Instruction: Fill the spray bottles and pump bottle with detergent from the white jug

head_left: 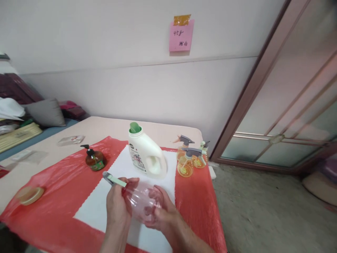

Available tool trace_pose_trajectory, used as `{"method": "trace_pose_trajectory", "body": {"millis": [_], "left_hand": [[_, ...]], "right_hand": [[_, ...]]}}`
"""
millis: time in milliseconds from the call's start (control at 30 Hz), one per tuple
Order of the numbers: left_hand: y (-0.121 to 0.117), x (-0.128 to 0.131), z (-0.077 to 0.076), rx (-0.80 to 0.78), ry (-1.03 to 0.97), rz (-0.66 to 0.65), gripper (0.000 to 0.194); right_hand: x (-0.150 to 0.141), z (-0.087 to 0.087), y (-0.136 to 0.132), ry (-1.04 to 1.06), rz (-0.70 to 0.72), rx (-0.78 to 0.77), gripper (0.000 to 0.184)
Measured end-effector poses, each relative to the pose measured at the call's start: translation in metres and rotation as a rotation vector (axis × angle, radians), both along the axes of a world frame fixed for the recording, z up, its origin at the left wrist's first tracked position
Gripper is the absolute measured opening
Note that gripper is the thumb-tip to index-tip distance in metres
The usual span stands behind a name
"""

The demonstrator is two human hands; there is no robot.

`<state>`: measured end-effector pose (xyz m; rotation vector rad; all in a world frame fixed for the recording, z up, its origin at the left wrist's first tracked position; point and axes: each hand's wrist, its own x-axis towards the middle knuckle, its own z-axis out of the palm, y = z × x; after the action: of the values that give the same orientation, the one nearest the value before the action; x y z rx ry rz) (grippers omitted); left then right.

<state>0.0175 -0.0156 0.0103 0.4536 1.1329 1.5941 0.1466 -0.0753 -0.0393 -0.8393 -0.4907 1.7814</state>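
Note:
Between my two hands is a clear pink spray bottle (140, 200), lying sideways above a white sheet. My left hand (119, 200) grips it at the neck end, beside its grey and pale green trigger head (113, 180). Around the base end wraps my right hand (167, 211), its fingers partly seen through the plastic. Just beyond stands a large white detergent jug (146, 154) with a green spout in its mouth. A brown pump bottle (95, 160) with a black pump is to the left of the jug.
Several yellow spray bottles (185, 167) with grey trigger heads stand at the right table edge. A round lid-like piece (31, 195) lies on the red plastic cover (65, 207). Clear packets (70, 140) rest at far left. A pink note (181, 37) hangs on the wall.

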Motion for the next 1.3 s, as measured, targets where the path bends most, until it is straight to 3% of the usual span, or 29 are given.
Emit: {"method": "trace_pose_trajectory", "body": {"millis": [67, 133, 233, 267, 367, 433, 567, 667, 767, 867, 967, 1100, 1200, 1300], "left_hand": [[0.0, -0.001, 0.001, 0.021, -0.002, -0.063, 0.014], [-0.001, 0.0, 0.002, 0.064, 0.008, -0.146, 0.017], [-0.004, 0.001, 0.002, 0.077, 0.059, -0.156, 0.014], [-0.004, 0.001, 0.002, 0.062, 0.067, -0.125, 0.012], [-0.003, 0.001, 0.001, 0.017, 0.063, -0.021, 0.01], [-0.002, 0.0, 0.001, 0.011, 0.063, -0.025, 0.012], [0.0, -0.001, 0.002, 0.028, 0.056, -0.112, 0.019], [0.0, 0.001, 0.001, 0.02, 0.073, -0.077, 0.019], [-0.007, 0.009, -0.003, 0.006, 0.212, -0.052, 0.021], [-0.02, 0.021, -0.008, -0.041, 0.444, -0.093, 0.024], [-0.032, 0.033, -0.01, 0.067, 0.566, -0.223, 0.02], [-0.038, 0.046, -0.006, 0.23, 0.576, -0.445, 0.023], [-0.038, 0.052, -0.003, 0.238, 0.53, -0.535, 0.05], [-0.036, 0.052, -0.006, 0.175, 0.545, -0.595, 0.078]], "right_hand": [[0.001, -0.003, 0.0, -0.018, 0.007, 0.028, 0.102], [0.002, -0.006, 0.0, 0.059, 0.165, -0.055, 0.084], [0.003, -0.005, -0.002, 0.2, 0.398, -0.201, 0.095], [0.003, -0.003, -0.003, 0.197, 0.384, -0.209, 0.093], [0.001, 0.008, -0.005, 0.036, 0.12, -0.086, 0.07], [0.0, 0.012, -0.006, -0.054, 0.017, 0.011, 0.072], [0.0, 0.006, -0.006, -0.155, 0.099, -0.031, 0.069], [0.007, 0.001, -0.005, -0.341, 0.096, -0.018, 0.069], [0.015, 0.003, -0.009, -0.753, -0.059, 0.233, 0.062], [0.02, 0.008, -0.012, -1.226, -0.103, 0.584, 0.083], [0.019, 0.01, -0.012, -1.459, -0.131, 0.69, 0.08], [0.022, 0.006, -0.009, -1.539, -0.222, 0.711, 0.075], [0.037, 0.002, -0.007, -1.461, -0.29, 0.683, 0.061], [0.063, 0.002, -0.005, -1.362, -0.37, 0.562, 0.052]]}}
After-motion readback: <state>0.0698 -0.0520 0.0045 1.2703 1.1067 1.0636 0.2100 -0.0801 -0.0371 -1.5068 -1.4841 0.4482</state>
